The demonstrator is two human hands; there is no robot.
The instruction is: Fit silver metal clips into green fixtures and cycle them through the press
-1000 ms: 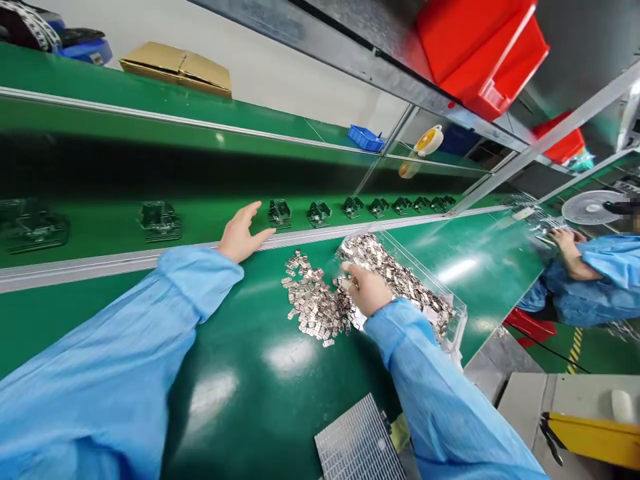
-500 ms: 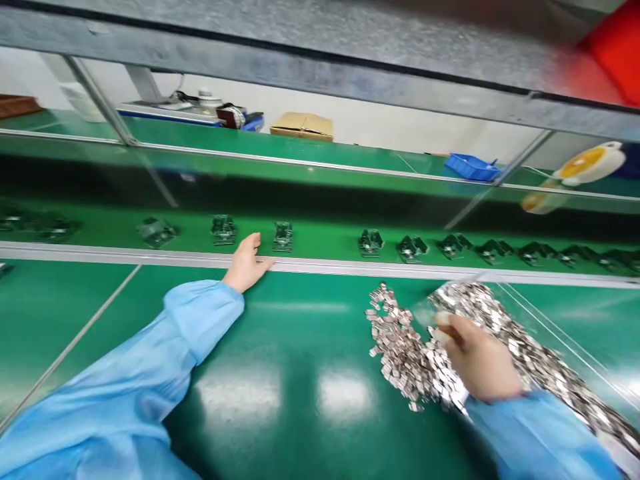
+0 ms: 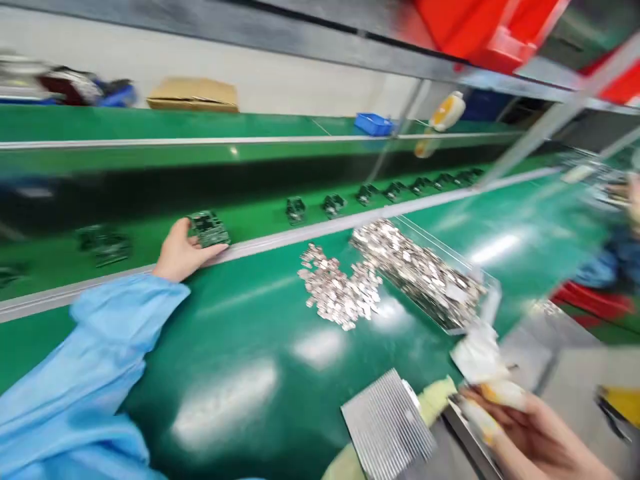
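My left hand (image 3: 184, 252) is closed on a green circuit board (image 3: 210, 229), thumb at its near edge and fingers behind it, at the metal rail of the green channel. At the lower right, my right hand (image 3: 530, 427), with whitish-yellow covers on its fingertips, is pinched together beside a metal bar (image 3: 470, 437). What those fingers hold, if anything, is too blurred to make out. Left of them is a ribbed metal block (image 3: 387, 423) with a pale yellow-green cloth-like piece (image 3: 435, 398) next to it. A loose heap of small shiny metal pieces (image 3: 340, 287) lies on the green table between my hands.
A clear tray (image 3: 420, 273) full of similar metal pieces stands beyond the heap, near crumpled white material (image 3: 477, 353). Several circuit boards (image 3: 333, 205) line the channel (image 3: 255, 223). A blue bin (image 3: 373, 124) and a cardboard box (image 3: 194, 95) sit on the rear shelf.
The view has swung to the right. My left hand has taken hold of a circuit board. My right hand has left the metal pieces and come down toward the lower right.
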